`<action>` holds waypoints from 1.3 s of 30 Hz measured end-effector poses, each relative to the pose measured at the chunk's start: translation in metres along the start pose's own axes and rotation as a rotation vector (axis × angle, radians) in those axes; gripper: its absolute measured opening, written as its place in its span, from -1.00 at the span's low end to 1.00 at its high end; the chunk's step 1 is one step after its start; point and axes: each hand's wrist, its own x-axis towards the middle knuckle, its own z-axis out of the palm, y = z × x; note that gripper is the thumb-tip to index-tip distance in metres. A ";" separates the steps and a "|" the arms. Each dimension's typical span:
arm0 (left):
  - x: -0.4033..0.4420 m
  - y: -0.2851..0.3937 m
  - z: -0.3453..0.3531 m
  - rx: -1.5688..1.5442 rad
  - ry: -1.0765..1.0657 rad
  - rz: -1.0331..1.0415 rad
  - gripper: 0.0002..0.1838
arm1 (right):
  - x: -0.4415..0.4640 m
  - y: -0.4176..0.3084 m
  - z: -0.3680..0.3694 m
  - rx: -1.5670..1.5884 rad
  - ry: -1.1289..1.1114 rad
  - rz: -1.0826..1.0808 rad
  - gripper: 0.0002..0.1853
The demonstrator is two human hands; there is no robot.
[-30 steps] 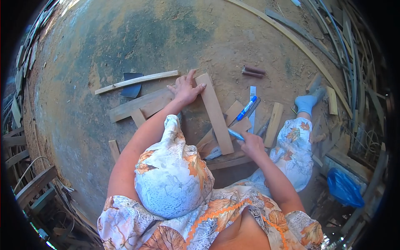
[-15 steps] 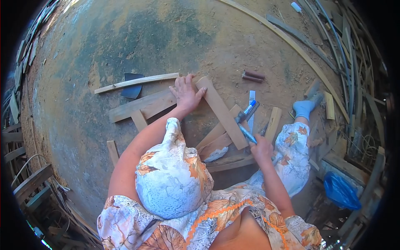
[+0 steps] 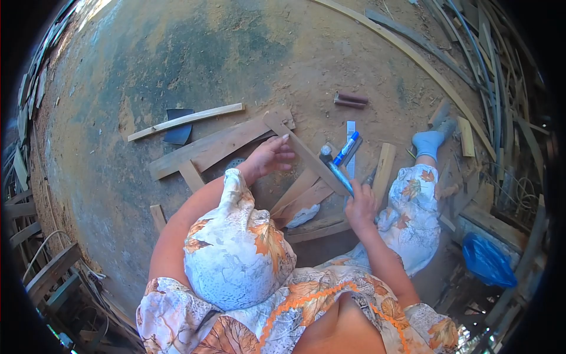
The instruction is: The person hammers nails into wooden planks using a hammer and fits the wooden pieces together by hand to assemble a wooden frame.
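Note:
My right hand is wrapped round the blue handle of a hammer, whose head points away from me. The hammer lies across or just above a slanting wooden strip; contact is unclear. That strip's far end overlaps a wider wooden board. My left hand is open beside the strip, fingers loosely apart, with nothing visible in it. A short wooden crosspiece meets the board's near edge. Beyond the hammer head are a blue marker and a white ruler.
A thin wooden strip crosses a dark sheet. Two brown rolls lie farther off. Wood pieces and a white crumpled bag lie close by. A blue plastic bag and piled slats flank my right.
My left hand has come off the joined wood and drawn back towards me. The slanting strip has shifted and turned over the board's end. The hammer has moved slightly left, still in my right hand.

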 end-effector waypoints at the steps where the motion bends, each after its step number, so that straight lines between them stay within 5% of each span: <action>1: 0.000 -0.002 -0.002 -0.076 -0.068 -0.014 -0.47 | -0.001 -0.003 -0.002 -0.029 -0.035 -0.030 -0.52; 7: 0.010 -0.004 -0.013 -0.256 -0.286 0.010 -0.47 | -0.002 -0.013 -0.005 0.105 -0.318 0.016 -0.43; 21: -0.004 0.006 -0.021 -0.341 -0.474 0.005 -0.35 | 0.025 0.005 -0.010 0.345 -0.341 0.104 -0.40; 24: 0.000 0.000 -0.017 -0.196 -0.339 0.071 -0.42 | 0.029 0.017 -0.003 0.410 -0.353 0.130 -0.42; 26: 0.005 -0.003 -0.013 0.126 -0.028 0.058 -0.40 | 0.030 0.027 0.008 0.427 -0.321 0.098 -0.42; 29: 0.010 0.003 -0.003 0.202 0.056 0.071 -0.40 | 0.031 0.031 0.011 0.607 -0.389 0.180 -0.40; 34: 0.018 0.003 0.005 0.185 0.065 0.102 -0.46 | 0.034 0.014 0.001 0.959 -0.214 0.481 -0.46; 39: 0.023 -0.009 0.001 -0.018 0.005 0.078 -0.49 | 0.050 0.013 -0.011 1.116 -0.150 0.432 -0.46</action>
